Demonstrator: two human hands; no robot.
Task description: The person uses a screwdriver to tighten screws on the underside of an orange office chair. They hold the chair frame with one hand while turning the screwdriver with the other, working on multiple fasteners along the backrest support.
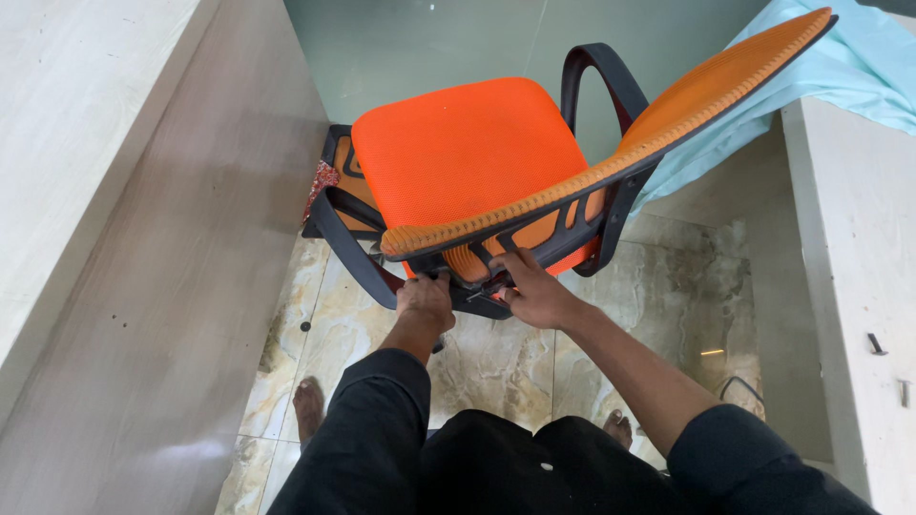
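An orange mesh office chair (468, 153) with black armrests and a black back frame stands in front of me, its curved backrest (611, 162) nearest. My left hand (426, 298) is closed on the black frame under the backrest's lower edge. My right hand (534, 291) grips the black bracket at the back of the seat, fingers wrapped around a bar. What lies under the seat is hidden.
A pale wooden panel (143, 238) slopes along the left. A white counter (859, 248) with a light blue cloth (840, 67) stands on the right. The floor is marble tile (496, 362). A second orange and black chair part (334, 181) lies behind the chair. My bare feet show below.
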